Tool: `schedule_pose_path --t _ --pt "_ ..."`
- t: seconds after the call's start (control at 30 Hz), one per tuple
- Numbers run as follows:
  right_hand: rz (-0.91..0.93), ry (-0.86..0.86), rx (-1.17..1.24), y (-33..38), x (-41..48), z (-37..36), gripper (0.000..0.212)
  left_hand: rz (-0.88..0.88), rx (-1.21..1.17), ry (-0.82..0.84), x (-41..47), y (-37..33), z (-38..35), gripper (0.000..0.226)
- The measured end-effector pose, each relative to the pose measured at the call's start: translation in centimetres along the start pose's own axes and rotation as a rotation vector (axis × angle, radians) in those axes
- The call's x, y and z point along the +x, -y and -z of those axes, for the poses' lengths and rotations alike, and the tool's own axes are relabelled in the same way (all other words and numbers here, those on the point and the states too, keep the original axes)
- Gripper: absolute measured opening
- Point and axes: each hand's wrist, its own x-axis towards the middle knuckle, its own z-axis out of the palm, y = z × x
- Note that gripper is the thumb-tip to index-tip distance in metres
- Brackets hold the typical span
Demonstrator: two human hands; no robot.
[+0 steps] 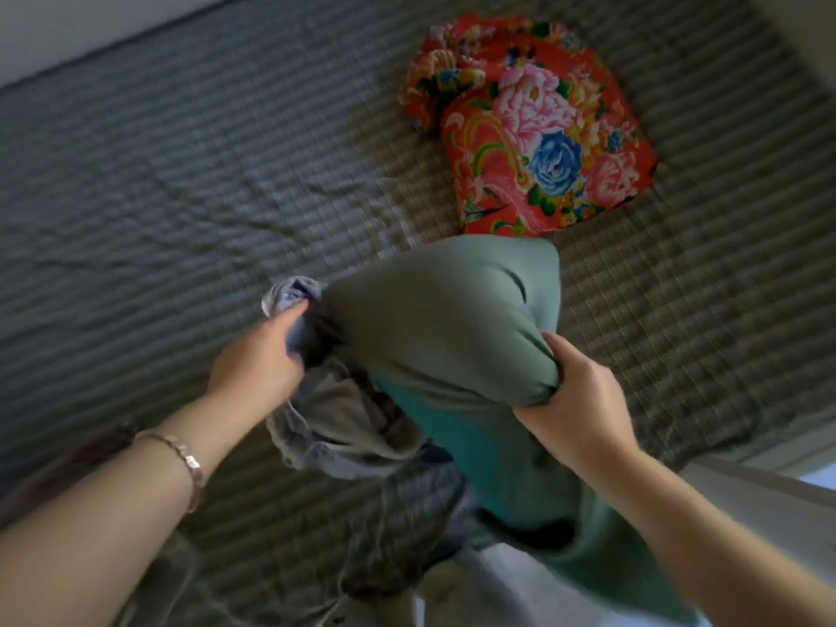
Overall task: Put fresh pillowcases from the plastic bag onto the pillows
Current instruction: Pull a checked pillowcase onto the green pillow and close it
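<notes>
Setting: bed mat, ribbed grey-green weave, fills most of the view; frame is motion-blurred.

Green pillow: centre of view, held up off the mat between both hands. Its far end is rounded and plump, and its near end trails down towards the person.

Grey-blue pillowcase: bunched and crumpled against the left side of the green pillow, with loose folds hanging below it. Possibly partly drawn over the pillow's left edge, but the blur hides the join.

Left hand: left of the pillow, fingers curled tight into a wad of the pillowcase cloth. A tuft of cloth sticks out beyond the knuckles.

Right hand: on the right, fingers and thumb clenched round the pillow's right corner, pinching the stuffing in.

Bracelet: thin metal band on the left wrist.

Floral pillow: red with pink and blue flowers, lying flat on the mat at the far right, just beyond the green pillow's far end. Neither hand touches it.
</notes>
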Motion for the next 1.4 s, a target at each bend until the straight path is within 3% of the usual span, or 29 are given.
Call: schedule_pose_path --t 0.17,0.4,0.67,0.83,0.93,0.97,1.07,1.13,1.23,1.3,1.4 --pt "0.407 -0.006 -0.103 7.1 -4.7 3.3 0.052 -0.319 0.168 0.044 -4.7 5.3 8.2 0.061" --pt "0.644 0.134 -0.205 14.1 -8.5 2.3 0.057 -0.412 0.103 -0.149 -10.6 7.7 16.2 0.081" --pt "0.806 0.362 -0.151 19.4 -12.9 -0.8 0.052 -0.445 0.094 0.042 -14.9 9.4 18.7 0.085" --pt "0.633 0.245 -0.015 18.7 -12.4 -1.4 0.048 -0.635 0.146 0.049 -19.6 9.0 19.6 0.074" --pt "0.461 0.206 -0.001 18.0 -11.8 -1.4 0.065 -0.861 0.057 -0.319 -22.4 8.7 19.2 0.071" --pt "0.425 0.204 -0.006 18.0 -11.8 -1.6 0.067 -0.93 0.019 -0.364 -23.3 8.2 18.6 0.067" --pt "0.32 0.183 -0.001 18.1 -11.9 -1.9 0.062 -1.061 -0.078 -0.193 -25.2 6.3 16.1 0.067" --pt "0.193 0.137 0.064 17.7 -11.7 -1.8 0.051 -0.973 0.042 -0.282 -25.2 6.9 14.9 0.073" --pt "-0.033 0.023 0.266 16.4 -11.1 -0.9 0.035 -0.399 0.191 -0.441 -23.3 9.5 15.3 0.08" --pt "-0.186 0.013 0.399 16.0 -10.8 -0.3 0.04 -0.103 0.327 -0.369 -21.7 10.9 15.6 0.065" --pt "-0.332 -0.015 0.561 16.1 -11.0 0.5 0.059 0.028 0.355 -0.387 -18.7 11.7 15.5 0.045"
